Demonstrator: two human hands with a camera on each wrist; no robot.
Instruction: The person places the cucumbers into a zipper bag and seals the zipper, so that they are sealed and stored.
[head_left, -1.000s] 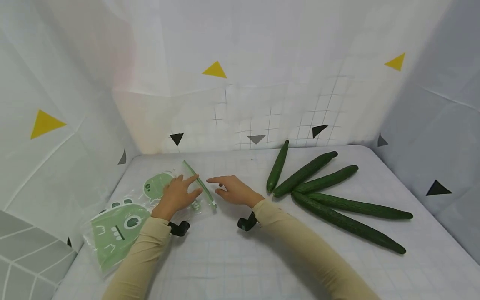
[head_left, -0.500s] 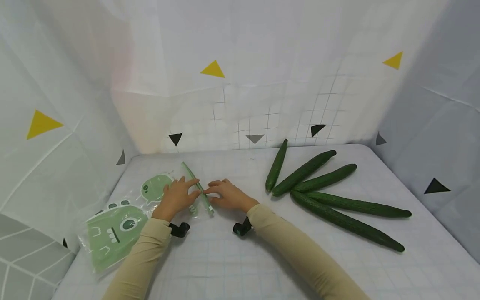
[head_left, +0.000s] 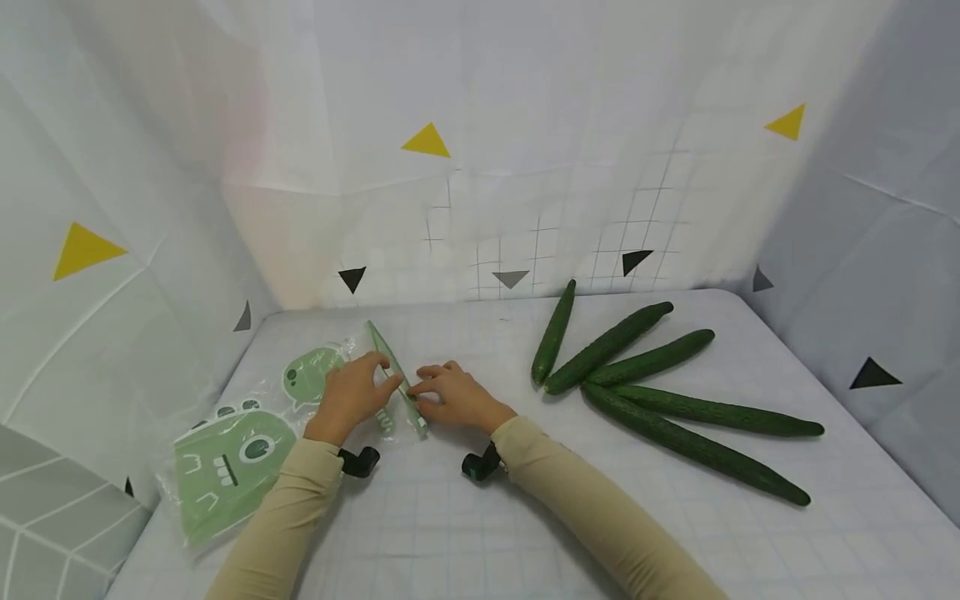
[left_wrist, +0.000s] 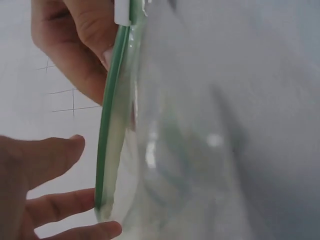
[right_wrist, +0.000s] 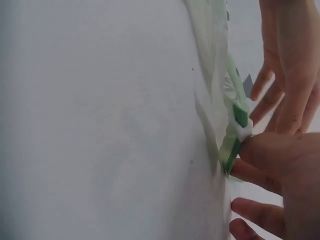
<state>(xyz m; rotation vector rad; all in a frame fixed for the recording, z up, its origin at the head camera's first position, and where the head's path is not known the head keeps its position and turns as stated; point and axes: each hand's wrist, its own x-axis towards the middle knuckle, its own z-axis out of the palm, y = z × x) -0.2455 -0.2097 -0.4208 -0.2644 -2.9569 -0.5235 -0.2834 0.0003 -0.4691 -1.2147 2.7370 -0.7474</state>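
Note:
A clear plastic zip bag [head_left: 232, 479] with green cartoon dinosaur prints lies flat on the left of the table. Along its right edge runs a green zip strip [head_left: 381, 340], with a white slider [left_wrist: 122, 11] near the top of the left wrist view. My right hand [head_left: 457, 400] pinches the strip close to that slider, thumb against it in the right wrist view. My left hand [head_left: 348, 396] is over the bag's mouth. Its fingertips [left_wrist: 105, 230] touch the strip's other end, while the thumb stands apart from it.
Several long green cucumbers [head_left: 697, 454] fan out on the right of the white table [head_left: 465, 533]. White cloth walls with yellow, black and grey triangles enclose the back and both sides.
My right hand has moved left onto the zip strip and now pinches it. The left index finger has drawn back slightly. The bag's mouth edge looks wider than before.

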